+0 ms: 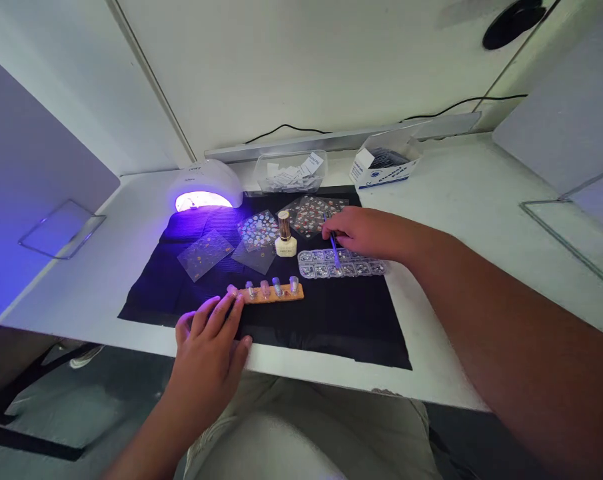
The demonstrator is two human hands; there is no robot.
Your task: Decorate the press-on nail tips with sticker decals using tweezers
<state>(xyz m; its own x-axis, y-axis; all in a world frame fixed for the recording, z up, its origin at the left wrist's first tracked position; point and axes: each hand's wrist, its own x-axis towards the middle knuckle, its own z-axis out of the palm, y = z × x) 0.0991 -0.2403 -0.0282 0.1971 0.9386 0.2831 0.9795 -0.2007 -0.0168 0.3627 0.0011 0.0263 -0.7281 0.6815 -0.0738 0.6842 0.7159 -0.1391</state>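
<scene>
On the left end of a wooden strip rest the fingertips of my left hand, its fingers stretched and its thumb apart. Several shiny false nails stand in a row along that strip. My right hand is closed in a pinch around a slim, blue-lit tool; whether it is a pen or tweezers I cannot tell. Its lower end points down at a clear compartment case filled with small rhinestones. A nail polish bottle with a gold-and-white cap stands upright left of the case.
Nail sticker sheets lie around the bottle on a black cloth. A white nail lamp glows purple at the back left. Behind are a clear tub of packets and an open box of alcohol pads. A black cable runs along the wall.
</scene>
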